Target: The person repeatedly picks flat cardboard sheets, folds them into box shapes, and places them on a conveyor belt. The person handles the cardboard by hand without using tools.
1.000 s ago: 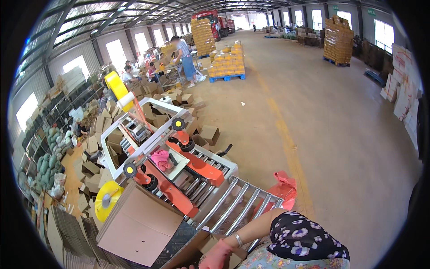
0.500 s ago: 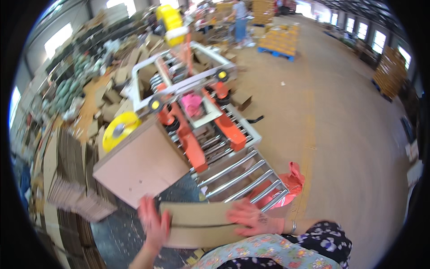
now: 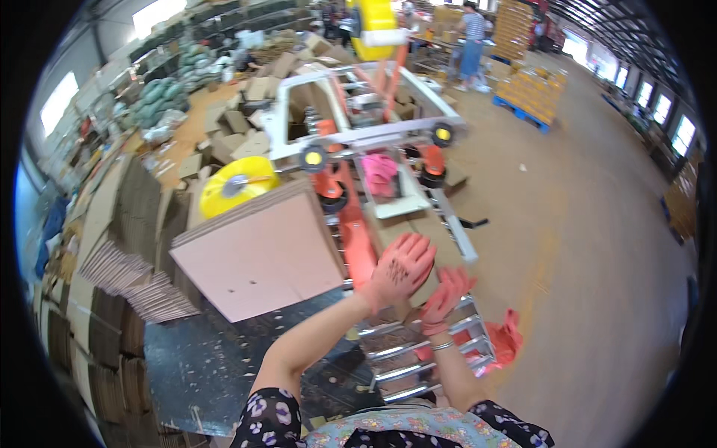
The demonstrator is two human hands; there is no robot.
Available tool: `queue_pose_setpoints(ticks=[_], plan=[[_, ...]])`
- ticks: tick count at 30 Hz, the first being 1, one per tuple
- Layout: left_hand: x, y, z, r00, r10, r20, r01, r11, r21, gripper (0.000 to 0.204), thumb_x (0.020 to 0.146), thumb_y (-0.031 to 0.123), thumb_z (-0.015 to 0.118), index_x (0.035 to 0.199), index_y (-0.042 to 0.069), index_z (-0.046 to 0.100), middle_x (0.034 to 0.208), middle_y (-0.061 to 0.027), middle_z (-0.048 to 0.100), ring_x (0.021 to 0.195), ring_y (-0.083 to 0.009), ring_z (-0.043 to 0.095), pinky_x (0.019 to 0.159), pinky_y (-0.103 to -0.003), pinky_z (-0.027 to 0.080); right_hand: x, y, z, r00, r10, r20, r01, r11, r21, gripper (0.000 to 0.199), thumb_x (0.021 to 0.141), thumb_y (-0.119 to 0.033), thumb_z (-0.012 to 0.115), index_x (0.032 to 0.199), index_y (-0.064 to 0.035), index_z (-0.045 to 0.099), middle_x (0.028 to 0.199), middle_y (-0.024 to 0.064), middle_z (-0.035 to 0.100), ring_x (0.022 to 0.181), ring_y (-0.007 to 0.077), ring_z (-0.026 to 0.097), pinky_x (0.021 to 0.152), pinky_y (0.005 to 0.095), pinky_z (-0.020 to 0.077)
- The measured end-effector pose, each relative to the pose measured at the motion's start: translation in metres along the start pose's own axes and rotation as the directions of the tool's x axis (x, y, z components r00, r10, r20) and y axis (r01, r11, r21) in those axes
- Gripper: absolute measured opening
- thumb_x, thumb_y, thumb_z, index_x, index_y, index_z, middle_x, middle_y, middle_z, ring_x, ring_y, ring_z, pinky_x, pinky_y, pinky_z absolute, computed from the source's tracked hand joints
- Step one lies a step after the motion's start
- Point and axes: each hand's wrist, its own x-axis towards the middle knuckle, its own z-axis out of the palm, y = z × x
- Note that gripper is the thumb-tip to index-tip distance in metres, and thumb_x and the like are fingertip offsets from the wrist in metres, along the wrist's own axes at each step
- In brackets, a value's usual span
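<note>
My left hand (image 3: 402,270), in a pink glove, reaches forward over the roller conveyor (image 3: 403,349). Its fingers are stretched out and lie close together. Beside it on the right, my gloved right hand (image 3: 445,300) is also open, fingers extended. Just beyond and partly under the hands lies a brown cardboard box (image 3: 433,230), between the orange side rails (image 3: 357,243) of a carton sealing machine. My hands hide much of the box, and I cannot tell how firmly they touch it.
Left of the rollers, a stack of flat cardboard sheets (image 3: 258,254) leans above a dark table (image 3: 261,343). A yellow tape roll (image 3: 237,185) sits behind it. More folded cartons (image 3: 123,201) stand at left. A red bag (image 3: 506,340) lies right of the conveyor. A person (image 3: 470,48) stands far back.
Both hands have moved forward from near my body to the machine's mouth. The cardboard box has gone from in front of me onto the conveyor between the orange rails. The view has shifted left.
</note>
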Motion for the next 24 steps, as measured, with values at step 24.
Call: queue_pose_setpoints(ticks=[24], plan=[[-0.197, -0.081, -0.305, 0.437, -0.874, 0.212, 0.621, 0.464, 0.632, 0.052, 0.088, 0.026, 0.061, 0.134, 0.006, 0.048, 0.131, -0.0202, 0.051, 0.12, -0.0391, 0.048, 0.098, -0.046, 0.042, 0.013, -0.227, 0.112, 0.697, -0.653, 0.295, 0.267, 0.618, 0.739, 0.015, 0.081, -0.024, 0.063, 0.08, -0.0108, 0.056, 0.088, 0.0047, 0.06, 0.093, 0.0233, 0.06, 0.088, 0.0388, 0.0443]])
